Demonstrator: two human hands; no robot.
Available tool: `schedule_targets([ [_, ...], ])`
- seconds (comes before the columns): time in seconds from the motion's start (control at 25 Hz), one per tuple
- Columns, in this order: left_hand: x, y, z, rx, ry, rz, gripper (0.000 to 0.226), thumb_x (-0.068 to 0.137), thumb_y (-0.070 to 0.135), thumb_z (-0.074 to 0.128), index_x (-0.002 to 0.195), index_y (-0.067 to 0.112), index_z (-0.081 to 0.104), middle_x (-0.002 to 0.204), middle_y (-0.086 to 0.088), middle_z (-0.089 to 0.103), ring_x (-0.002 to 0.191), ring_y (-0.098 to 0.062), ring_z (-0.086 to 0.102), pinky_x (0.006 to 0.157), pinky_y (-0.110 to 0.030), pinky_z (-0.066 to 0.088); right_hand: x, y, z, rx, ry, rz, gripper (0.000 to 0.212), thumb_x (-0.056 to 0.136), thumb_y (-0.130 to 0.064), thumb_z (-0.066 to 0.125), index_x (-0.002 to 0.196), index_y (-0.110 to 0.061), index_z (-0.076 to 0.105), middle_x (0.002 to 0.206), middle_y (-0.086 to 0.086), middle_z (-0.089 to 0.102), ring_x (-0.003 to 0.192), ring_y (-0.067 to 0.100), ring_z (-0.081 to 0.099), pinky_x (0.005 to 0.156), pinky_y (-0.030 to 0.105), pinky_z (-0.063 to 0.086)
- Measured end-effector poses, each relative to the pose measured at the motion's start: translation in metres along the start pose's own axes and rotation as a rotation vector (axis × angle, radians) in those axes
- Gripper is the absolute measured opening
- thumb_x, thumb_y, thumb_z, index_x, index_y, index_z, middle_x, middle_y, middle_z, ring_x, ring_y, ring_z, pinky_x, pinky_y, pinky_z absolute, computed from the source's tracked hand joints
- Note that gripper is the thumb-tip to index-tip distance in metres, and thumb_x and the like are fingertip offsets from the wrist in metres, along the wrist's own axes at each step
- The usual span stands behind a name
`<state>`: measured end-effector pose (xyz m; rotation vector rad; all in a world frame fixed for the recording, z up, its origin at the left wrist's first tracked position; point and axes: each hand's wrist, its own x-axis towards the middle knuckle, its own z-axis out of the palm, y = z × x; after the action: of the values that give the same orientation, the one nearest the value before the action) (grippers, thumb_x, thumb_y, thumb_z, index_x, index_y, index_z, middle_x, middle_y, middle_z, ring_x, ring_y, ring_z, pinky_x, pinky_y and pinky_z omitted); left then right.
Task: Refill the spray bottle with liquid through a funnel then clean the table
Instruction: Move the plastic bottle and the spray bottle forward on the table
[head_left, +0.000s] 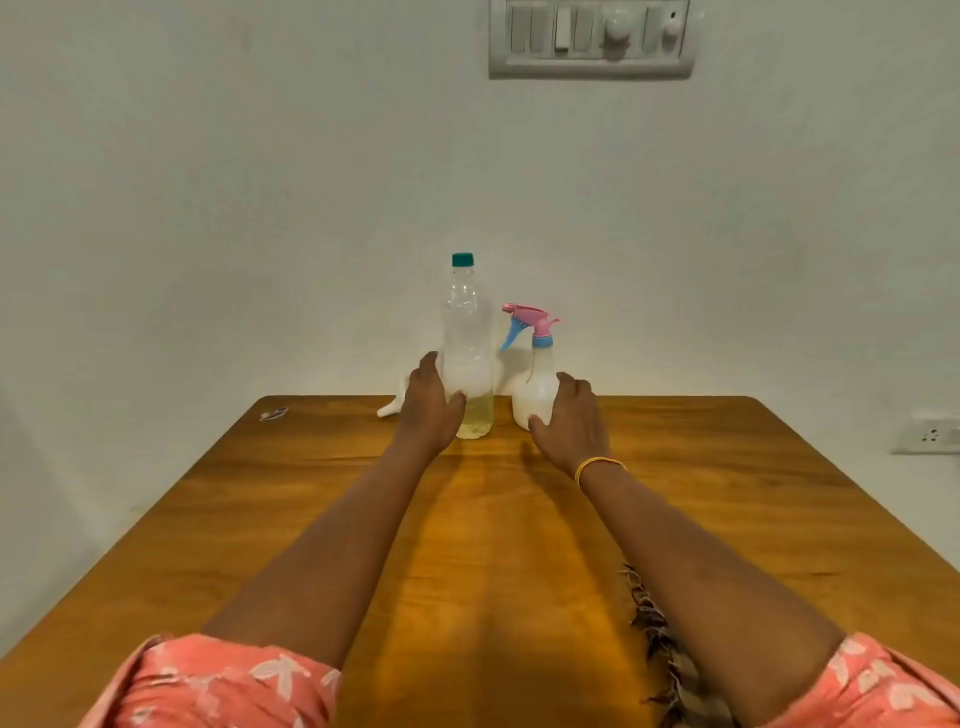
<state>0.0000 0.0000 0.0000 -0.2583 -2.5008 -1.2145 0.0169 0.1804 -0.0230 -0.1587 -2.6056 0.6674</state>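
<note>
Left hand (428, 402) cupped around clear bottle (467, 358); right hand (569, 415) wrapped on spray bottle (532, 382) just right of it, both upright on desk (311, 493).

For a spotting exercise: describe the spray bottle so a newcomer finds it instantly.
On the wooden table, look to the far edge by the wall. The white plastic spray bottle stands beside the taller clear bottle; only it has a pink and blue trigger head.

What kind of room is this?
Probably a room in a home. A plain wooden table stands against a white wall with a switch panel and a socket, and on it are a capped water bottle and a spray bottle.
</note>
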Motion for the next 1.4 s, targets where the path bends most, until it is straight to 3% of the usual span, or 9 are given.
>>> schedule_targets([
  [0.16,0.031,-0.023,0.037,-0.180,-0.012,-0.122,0.079,0.081,0.022,0.072,0.143,0.011,0.025,0.144,-0.012,0.040,0.130,-0.029,0.042,0.098,-0.034,0.042,0.033,0.020,0.031,0.171,0.012,0.130,0.107,0.064,-0.044,0.081,0.145,-0.011,0.020,0.142,0.016,0.036,0.129,0.033,0.039,0.102,0.041,0.042],
  [0.28,0.043,-0.045,0.068,-0.209,0.019,-0.117,0.084,0.072,0.025,0.080,0.139,0.014,0.029,0.140,-0.007,0.043,0.127,-0.024,0.044,0.091,-0.027,0.040,0.058,0.035,0.058,0.335,-0.005,0.177,0.117,0.058,-0.044,0.086,0.146,-0.014,0.017,0.145,0.012,0.035,0.132,0.030,0.036,0.105,0.039,0.040],
  [0.56,0.029,-0.050,0.075,-0.238,0.087,-0.199,0.079,0.069,0.030,0.082,0.133,0.012,0.040,0.131,-0.007,0.053,0.120,-0.024,0.050,0.086,-0.026,0.043,0.048,0.035,0.055,0.486,0.044,0.188,0.090,0.059,-0.034,0.087,0.132,-0.014,0.038,0.129,0.008,0.051,0.118,0.024,0.050,0.090,0.032,0.049],
  [1.04,-0.180,0.027,-0.002,-0.253,0.029,-0.245,0.085,0.065,0.028,0.085,0.135,0.012,0.040,0.136,-0.009,0.051,0.125,-0.026,0.049,0.090,-0.031,0.046,-0.142,0.019,-0.071,0.523,-0.047,0.234,0.094,0.058,-0.028,0.088,0.133,-0.015,0.034,0.130,0.008,0.048,0.121,0.027,0.048,0.095,0.038,0.047],
  [1.16,-0.219,0.036,-0.010,-0.252,0.039,-0.239,0.086,0.064,0.028,0.086,0.135,0.013,0.039,0.135,-0.008,0.051,0.124,-0.026,0.050,0.091,-0.033,0.048,-0.181,0.020,-0.083,0.532,-0.060,0.248,0.094,0.056,-0.028,0.089,0.132,-0.014,0.035,0.129,0.008,0.049,0.120,0.027,0.049,0.094,0.039,0.047],
  [1.28,-0.246,0.042,-0.014,-0.249,0.060,-0.236,0.084,0.064,0.027,0.086,0.133,0.013,0.040,0.134,-0.008,0.052,0.121,-0.025,0.051,0.084,-0.026,0.046,-0.210,0.022,-0.088,0.515,-0.063,0.260,0.094,0.055,-0.028,0.090,0.130,-0.013,0.037,0.128,0.008,0.049,0.120,0.026,0.048,0.095,0.038,0.046],
  [1.4,-0.253,0.045,-0.017,-0.256,0.040,-0.242,0.084,0.066,0.025,0.084,0.135,0.015,0.037,0.136,-0.007,0.050,0.123,-0.025,0.050,0.088,-0.030,0.047,-0.221,0.019,-0.086,0.463,-0.076,0.236,0.095,0.052,-0.034,0.089,0.130,-0.016,0.038,0.127,0.008,0.050,0.119,0.027,0.048,0.098,0.041,0.047],
])
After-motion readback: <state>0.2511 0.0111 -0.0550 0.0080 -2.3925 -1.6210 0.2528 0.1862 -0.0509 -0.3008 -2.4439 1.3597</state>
